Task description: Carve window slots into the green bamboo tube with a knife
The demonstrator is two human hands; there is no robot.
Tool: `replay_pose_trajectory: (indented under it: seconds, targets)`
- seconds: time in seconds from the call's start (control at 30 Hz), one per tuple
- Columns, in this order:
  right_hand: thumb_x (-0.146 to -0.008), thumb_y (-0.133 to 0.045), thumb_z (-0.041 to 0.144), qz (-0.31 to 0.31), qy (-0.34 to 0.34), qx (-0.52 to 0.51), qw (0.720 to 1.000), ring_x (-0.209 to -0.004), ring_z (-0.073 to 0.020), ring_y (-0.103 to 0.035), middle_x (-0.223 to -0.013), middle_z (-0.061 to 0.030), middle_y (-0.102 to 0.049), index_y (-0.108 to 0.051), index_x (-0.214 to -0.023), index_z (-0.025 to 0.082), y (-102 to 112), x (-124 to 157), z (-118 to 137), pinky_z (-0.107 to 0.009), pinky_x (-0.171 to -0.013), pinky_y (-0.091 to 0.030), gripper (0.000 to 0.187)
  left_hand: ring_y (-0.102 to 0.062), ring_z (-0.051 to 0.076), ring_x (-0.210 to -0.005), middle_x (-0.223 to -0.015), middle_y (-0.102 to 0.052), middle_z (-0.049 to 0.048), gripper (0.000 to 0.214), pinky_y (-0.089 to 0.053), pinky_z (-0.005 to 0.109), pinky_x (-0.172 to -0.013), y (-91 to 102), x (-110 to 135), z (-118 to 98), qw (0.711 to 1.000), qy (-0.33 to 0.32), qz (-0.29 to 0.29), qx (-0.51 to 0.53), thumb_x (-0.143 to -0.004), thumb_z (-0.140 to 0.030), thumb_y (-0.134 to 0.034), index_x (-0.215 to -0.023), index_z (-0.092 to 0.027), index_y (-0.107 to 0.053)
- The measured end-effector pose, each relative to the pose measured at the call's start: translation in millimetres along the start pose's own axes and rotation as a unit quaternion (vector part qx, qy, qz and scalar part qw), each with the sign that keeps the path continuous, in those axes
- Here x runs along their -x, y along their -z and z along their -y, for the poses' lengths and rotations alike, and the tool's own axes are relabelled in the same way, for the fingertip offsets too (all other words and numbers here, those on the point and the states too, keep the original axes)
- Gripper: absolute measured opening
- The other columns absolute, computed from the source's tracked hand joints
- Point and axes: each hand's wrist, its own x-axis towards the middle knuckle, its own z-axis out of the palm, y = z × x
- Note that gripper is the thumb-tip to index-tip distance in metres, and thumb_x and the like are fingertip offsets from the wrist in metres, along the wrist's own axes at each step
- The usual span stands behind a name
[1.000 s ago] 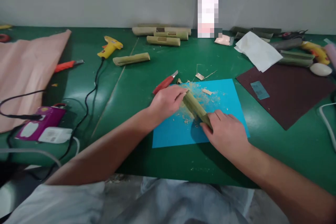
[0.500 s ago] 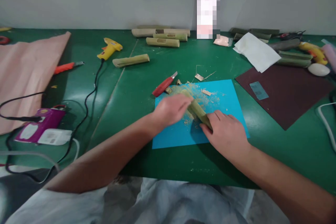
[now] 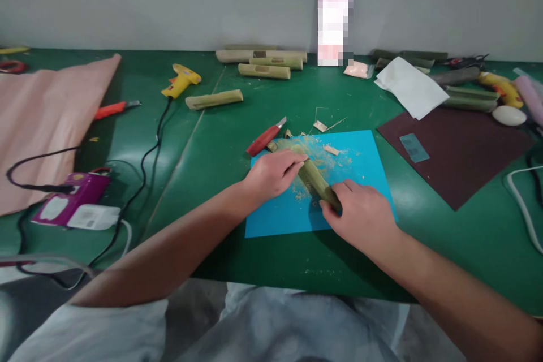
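A green bamboo tube (image 3: 314,176) slants over a blue sheet (image 3: 271,215) dusted with pale shavings. My right hand (image 3: 362,209) is closed round its near end, thumb underneath. At the far end, my left hand (image 3: 278,171) rests against the tube with its fingers pinched together; whatever is between them is hidden. Just beyond the left hand lies a red-handled knife (image 3: 266,137), its short blade pointing away. Small wood chips (image 3: 331,150) are scattered on and behind the sheet.
Several cut bamboo pieces (image 3: 263,71) lie along the wall, one (image 3: 214,99) nearer. A yellow glue gun (image 3: 181,81) trails its cord to a purple power strip (image 3: 80,195) at left. White paper (image 3: 410,87) overlaps a dark brown sheet (image 3: 458,164) at right. An orange cutter (image 3: 114,110) lies left.
My left hand has shifted slightly at the tube's far end, baring more of the tube beside its fingertips. My right hand keeps its hold. The camera view has moved a little.
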Motion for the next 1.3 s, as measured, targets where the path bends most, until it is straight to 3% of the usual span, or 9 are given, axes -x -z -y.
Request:
replay_pose_trajectory:
  seconds: [0.13, 0.23, 0.4, 0.6, 0.93, 1.3]
  targets:
    - [-0.090, -0.055, 0.039, 0.012, -0.005, -0.005, 1.000, -0.065, -0.0158, -0.054, -0.082, -0.0033, -0.064, -0.060, -0.083, 0.020, 0.0, -1.7, -1.7, -0.034, -0.058, -0.022, 0.021, -0.071, 0.019, -0.097, -0.104, -0.074, 0.0079, 0.024, -0.057, 0.033, -0.088, 4.1, -4.5, 5.3, 0.999, -0.020, 0.022, -0.019, -0.097, -0.025, -0.050, -0.108, -0.016, -0.069]
    - [-0.090, -0.056, 0.038, 0.005, -0.012, 0.004, 1.000, -0.069, -0.0166, -0.057, -0.086, -0.0044, -0.065, -0.062, -0.086, 0.019, 0.1, -2.5, -4.6, -0.033, -0.058, -0.024, 0.019, -0.070, 0.020, -0.099, -0.105, -0.074, 0.0078, 0.025, -0.056, 0.035, -0.091, 10.2, -7.7, 9.0, 0.999, 0.001, 0.037, -0.033, -0.097, -0.028, -0.050, -0.108, -0.017, -0.070]
    - [-0.090, -0.057, 0.036, -0.011, -0.003, 0.015, 1.000, -0.070, -0.0173, -0.058, -0.085, -0.0046, -0.065, -0.061, -0.085, 0.019, -1.7, -2.1, -7.8, -0.033, -0.058, -0.026, 0.019, -0.070, 0.020, -0.098, -0.105, -0.075, 0.0062, 0.023, -0.056, 0.034, -0.091, 9.0, -13.5, 9.3, 0.997, 0.079, -0.001, -0.016, -0.095, -0.028, -0.053, -0.106, -0.019, -0.072]
    - [-0.090, -0.056, 0.039, -0.025, -0.007, 0.009, 1.000, -0.070, -0.0168, -0.058, -0.084, -0.0048, -0.064, -0.060, -0.082, 0.019, -4.8, -4.3, -11.0, -0.033, -0.056, -0.026, 0.022, -0.070, 0.018, -0.084, -0.090, -0.076, 0.0051, 0.017, -0.057, 0.032, -0.080, -1.8, -24.6, 8.8, 0.992, 0.122, -0.022, -0.009, -0.092, -0.025, -0.058, -0.096, -0.017, -0.074]
    - [-0.089, -0.058, 0.041, -0.016, -0.010, -0.033, 0.999, -0.072, -0.0174, -0.059, -0.084, -0.0024, -0.065, -0.063, -0.087, 0.020, -5.9, -7.6, -15.2, -0.032, -0.061, -0.031, 0.022, -0.071, 0.020, -0.096, -0.102, -0.075, 0.0081, 0.022, -0.058, 0.034, -0.087, -0.8, -16.2, 21.2, 0.999, 0.018, -0.026, -0.021, -0.096, -0.026, -0.053, -0.106, -0.017, -0.070]
    - [-0.090, -0.057, 0.042, -0.024, -0.001, -0.063, 0.998, -0.069, -0.0175, -0.058, -0.083, -0.0039, -0.066, -0.065, -0.093, 0.019, -10.2, -8.7, -19.9, -0.031, -0.062, -0.034, 0.024, -0.071, 0.019, -0.095, -0.101, -0.075, 0.0083, 0.022, -0.059, 0.034, -0.086, -1.9, -19.7, 24.2, 0.999, 0.025, -0.031, 0.034, -0.097, -0.025, -0.052, -0.106, -0.017, -0.070]
